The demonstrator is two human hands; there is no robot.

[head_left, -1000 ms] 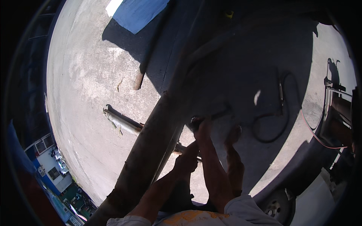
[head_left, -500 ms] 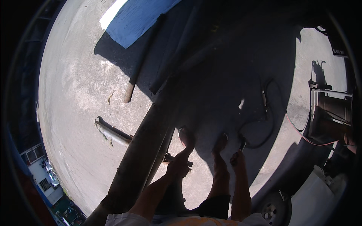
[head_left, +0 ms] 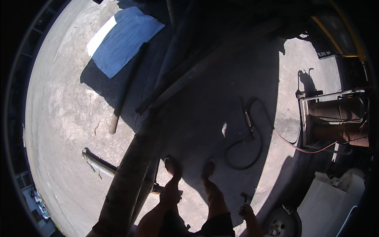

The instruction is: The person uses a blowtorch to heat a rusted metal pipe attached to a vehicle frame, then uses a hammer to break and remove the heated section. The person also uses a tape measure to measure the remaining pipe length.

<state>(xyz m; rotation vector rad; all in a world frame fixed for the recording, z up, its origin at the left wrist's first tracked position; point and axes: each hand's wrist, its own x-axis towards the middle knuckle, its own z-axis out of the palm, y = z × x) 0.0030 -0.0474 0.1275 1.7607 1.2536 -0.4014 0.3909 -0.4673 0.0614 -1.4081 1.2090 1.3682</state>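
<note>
My right hand, low in the picture right of my legs, is closed around the handle of a hammer. The dark hammer head points away from me above the shaded floor. My left forearm comes in at the lower left, and my left hand is near my left knee, beside a long dark steel beam. Shade hides its fingers, so I cannot tell what it holds or touches. A short metal bar sticks out from the beam's right side next to that hand.
A thin torch with a looping dark hose lies ahead on the floor. Rust-coloured cylinders stand in a cart at right, near a wheel and a white panel. Pipes and a pale blue sheet lie at left.
The view has shifted, moving floor things left and down. My right hand with the hammer has come lower and nearer my body, away from the hose. My left hand stays near the knee.
</note>
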